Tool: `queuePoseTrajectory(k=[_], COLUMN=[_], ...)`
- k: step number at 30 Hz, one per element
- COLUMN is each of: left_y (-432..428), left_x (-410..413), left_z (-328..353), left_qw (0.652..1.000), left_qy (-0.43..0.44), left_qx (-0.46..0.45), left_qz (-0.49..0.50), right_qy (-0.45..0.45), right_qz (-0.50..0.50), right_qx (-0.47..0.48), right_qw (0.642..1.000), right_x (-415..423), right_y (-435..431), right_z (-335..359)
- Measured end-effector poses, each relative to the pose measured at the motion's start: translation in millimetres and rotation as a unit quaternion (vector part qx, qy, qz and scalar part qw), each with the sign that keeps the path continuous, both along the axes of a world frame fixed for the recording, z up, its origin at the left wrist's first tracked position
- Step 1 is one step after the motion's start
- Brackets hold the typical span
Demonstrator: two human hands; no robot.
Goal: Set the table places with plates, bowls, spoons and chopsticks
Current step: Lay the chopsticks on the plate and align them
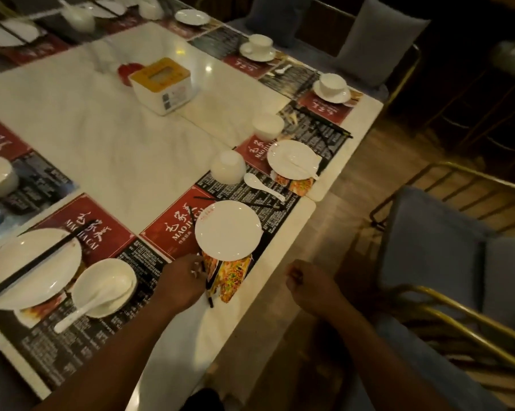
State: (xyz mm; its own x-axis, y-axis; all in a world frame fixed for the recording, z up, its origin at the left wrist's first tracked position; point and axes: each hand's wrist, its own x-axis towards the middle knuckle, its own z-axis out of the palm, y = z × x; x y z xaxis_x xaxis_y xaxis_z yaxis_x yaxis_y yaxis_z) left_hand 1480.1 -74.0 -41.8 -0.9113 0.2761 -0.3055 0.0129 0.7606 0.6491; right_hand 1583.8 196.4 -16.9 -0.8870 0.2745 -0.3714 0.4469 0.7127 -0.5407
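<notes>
Left fingers (195, 268) pinch chopsticks (210, 298) beside plate (228, 229); right fingers (294, 274) curled, empty. I judge this place half set: bowl (228, 166), spoon (263, 186) stray.

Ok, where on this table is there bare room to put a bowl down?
The bare marble between the tissue box and the near placemats is free. A narrow strip runs between those placemats, below the left hand. Crowded: the right mat, with plate, chopsticks, spoon, upturned bowl.
</notes>
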Motion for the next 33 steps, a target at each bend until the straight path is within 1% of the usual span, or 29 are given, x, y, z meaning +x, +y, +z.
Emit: queuePoseTrajectory(k=[3, 5, 8, 11, 15, 18, 22, 25, 29, 33], left_y=[0.5, 0.0, 5.7, 19.4, 34.4, 39.1, 45.7, 57.6, 85.4, 115.7], left_x=[-2.0, -6.4, -17.4, -31.5, -42.3, -45.0, -29.3, -17.0, -3.9, -0.4], left_z=[-9.5, -13.0, -22.5, -25.9, -25.7, -30.3, -42.1, -33.2, -19.8, -25.2], left_qw=[0.996, 0.993, 0.990, 0.987, 0.982, 0.976, 0.968, 0.948, 0.898, 0.875], left_qy=[-0.009, -0.010, -0.016, -0.022, -0.040, -0.040, -0.011, -0.027, -0.026, -0.037], left_qx=[0.006, 0.001, -0.019, -0.066, -0.058, -0.068, -0.078, -0.073, -0.076, 0.003], left_qz=[0.084, 0.115, 0.138, 0.142, 0.174, 0.204, 0.240, 0.308, 0.433, 0.483], right_qy=[0.015, 0.016, 0.019, 0.019, -0.005, -0.015, -0.019, -0.033, -0.023, -0.028], right_qz=[0.052, 0.077, 0.116, 0.149, 0.205, 0.209, 0.213, 0.232, 0.300, 0.337], right_qx=[0.015, 0.026, 0.037, 0.061, 0.085, 0.072, 0.013, 0.002, 0.003, -0.021], right_qw=[0.998, 0.997, 0.992, 0.987, 0.975, 0.975, 0.977, 0.972, 0.954, 0.941], right_x=[-39.0, -66.9, -108.6, -144.3, -176.4, -197.8, -214.4, -223.2, -233.7, -240.4], right_y=[9.4, 12.5, 19.0, 27.5, 38.1, 40.5, 35.0, 35.2, 40.3, 47.1], right_z=[6.1, 7.8, 3.0, -8.4, -19.4, -25.3, -36.8, -46.9, -53.6, -56.6])
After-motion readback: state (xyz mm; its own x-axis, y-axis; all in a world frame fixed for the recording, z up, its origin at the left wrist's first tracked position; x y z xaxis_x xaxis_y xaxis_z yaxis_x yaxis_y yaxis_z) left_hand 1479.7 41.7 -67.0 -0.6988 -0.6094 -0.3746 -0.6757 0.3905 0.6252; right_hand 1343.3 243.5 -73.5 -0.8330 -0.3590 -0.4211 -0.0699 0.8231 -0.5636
